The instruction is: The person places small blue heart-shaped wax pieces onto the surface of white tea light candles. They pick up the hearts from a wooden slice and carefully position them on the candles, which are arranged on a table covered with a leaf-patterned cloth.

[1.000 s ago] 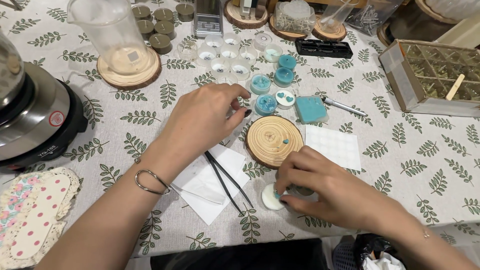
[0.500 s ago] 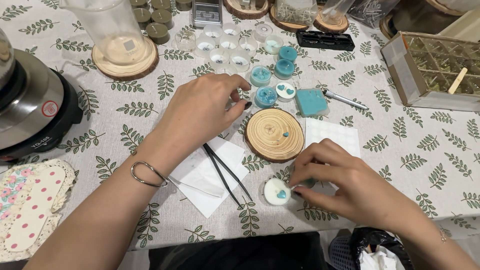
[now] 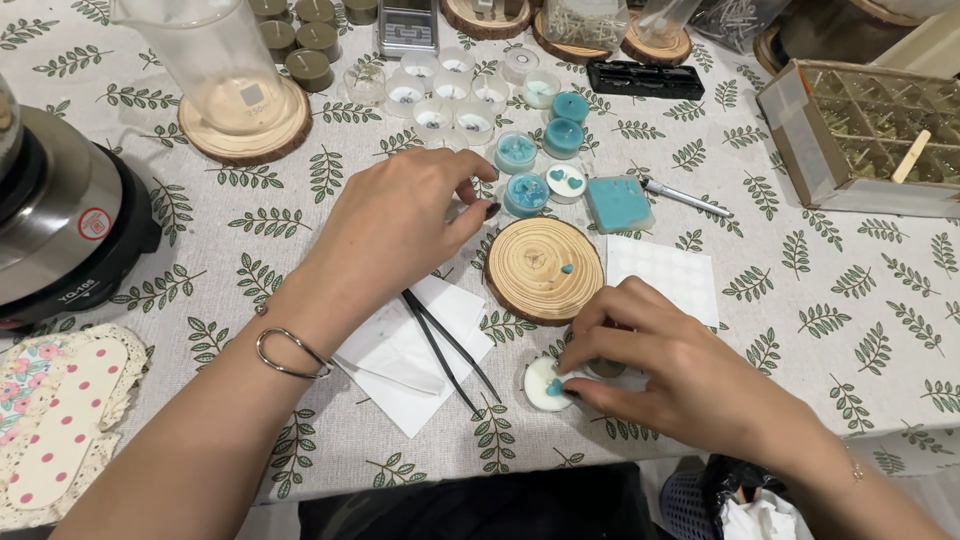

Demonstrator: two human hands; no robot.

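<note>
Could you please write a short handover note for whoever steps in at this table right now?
Right hand: fingertips on a small white wax disc at the table's near edge, pressing a teal piece onto it.
Left hand: bare, hovering above the white paper and black tweezers, fingers toward the teal-filled cups.
Done: several cups hold teal wax.
Left: one teal bit lies loose on the wood slice; clear cups behind look unfilled.

I see a counter [image 3: 860, 330] under a pale cloth printed with green leaf sprigs, evenly lit.
</note>
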